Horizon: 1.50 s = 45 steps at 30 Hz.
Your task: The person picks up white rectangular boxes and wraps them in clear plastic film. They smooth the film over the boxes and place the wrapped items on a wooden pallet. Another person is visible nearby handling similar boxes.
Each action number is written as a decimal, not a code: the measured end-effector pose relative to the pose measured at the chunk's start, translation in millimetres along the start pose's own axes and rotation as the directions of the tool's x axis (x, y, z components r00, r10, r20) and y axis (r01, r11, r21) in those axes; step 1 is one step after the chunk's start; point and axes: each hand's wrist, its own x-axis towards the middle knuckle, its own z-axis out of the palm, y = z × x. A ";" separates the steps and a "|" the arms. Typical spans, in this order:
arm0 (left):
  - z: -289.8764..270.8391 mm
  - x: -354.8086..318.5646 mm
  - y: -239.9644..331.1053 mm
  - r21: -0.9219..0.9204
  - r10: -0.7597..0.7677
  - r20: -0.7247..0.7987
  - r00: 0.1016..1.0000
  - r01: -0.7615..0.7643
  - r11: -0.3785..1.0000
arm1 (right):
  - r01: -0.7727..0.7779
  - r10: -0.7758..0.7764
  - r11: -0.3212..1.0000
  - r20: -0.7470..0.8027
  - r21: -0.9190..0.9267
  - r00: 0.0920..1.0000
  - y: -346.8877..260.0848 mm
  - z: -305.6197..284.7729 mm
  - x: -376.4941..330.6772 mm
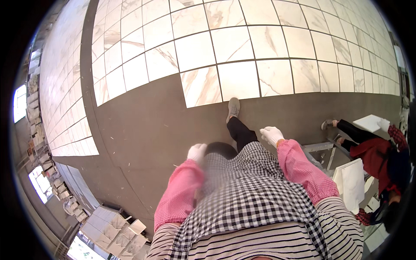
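Observation:
My left hand (197, 152), in a white glove, hangs by my left thigh with its fingers curled in. Nothing shows in it. My right hand (271, 135), gloved in white too, is out to the right of my leg, above the grey floor (143, 125). Its fingers are loosely curled, and I see nothing between them. Neither hand touches a tile. Ahead of my shoe (233, 108) lie rows of square white marble-patterned tiles (237, 80), flat on the floor with narrow gaps. One foot is forward; the other is hidden.
At the right a person in red and dark clothes (372, 151) carries a white tile (368, 123). Near them stand a metal frame (323, 151) and a stack of white slabs (350, 184). Stacked tiles (108, 229) are at the lower left. More laid tiles (65, 108) run along the left.

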 end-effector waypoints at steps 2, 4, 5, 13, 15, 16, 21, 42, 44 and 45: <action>-23.2 36.8 12.8 0.004 0.008 -0.065 0.998 -0.008 1.000 | 0.036 -0.035 0.999 0.046 -0.026 0.998 -42.4 -5.0 18.7; -44.4 74.7 42.2 0.001 -0.101 -0.104 0.989 0.101 0.995 | 0.068 -0.067 0.997 0.075 -0.018 0.995 -84.1 -6.1 41.7; -54.2 97.7 56.2 0.082 -0.057 -0.089 0.994 0.065 0.994 | 0.036 -0.037 0.999 0.094 0.016 0.995 -100.9 -5.0 51.0; -72.8 320.6 114.7 0.619 0.041 -0.036 0.999 -0.010 0.786 | 0.161 -0.153 0.977 0.068 -0.142 0.986 -148.8 15.3 207.1; -65.4 391.3 104.2 0.725 0.245 -0.058 0.968 -0.127 0.677 | 0.262 -0.269 0.932 0.004 -0.249 0.963 -132.8 28.3 262.6; -64.1 423.4 116.0 0.782 0.163 -0.005 0.987 -0.098 0.616 | 0.259 -0.270 0.920 0.001 -0.294 0.963 -130.3 32.6 291.8; -46.9 558.1 126.5 0.863 0.169 0.087 0.982 -0.159 0.480 | 0.150 -0.157 0.838 0.032 -0.524 0.987 -137.8 36.6 444.5; -11.4 699.8 63.8 0.846 0.489 0.052 0.871 -0.298 0.441 | 0.076 -0.567 0.474 -0.239 -0.877 0.788 -186.7 39.7 653.4; -10.4 696.9 70.0 0.846 0.463 0.058 0.885 -0.290 0.448 | 0.047 -0.560 0.462 -0.251 -0.886 0.790 -189.4 38.3 651.1; -8.4 696.1 75.1 0.843 0.432 0.056 0.900 -0.275 0.462 | 0.032 -0.502 0.465 -0.234 -0.885 0.833 -194.4 35.7 648.1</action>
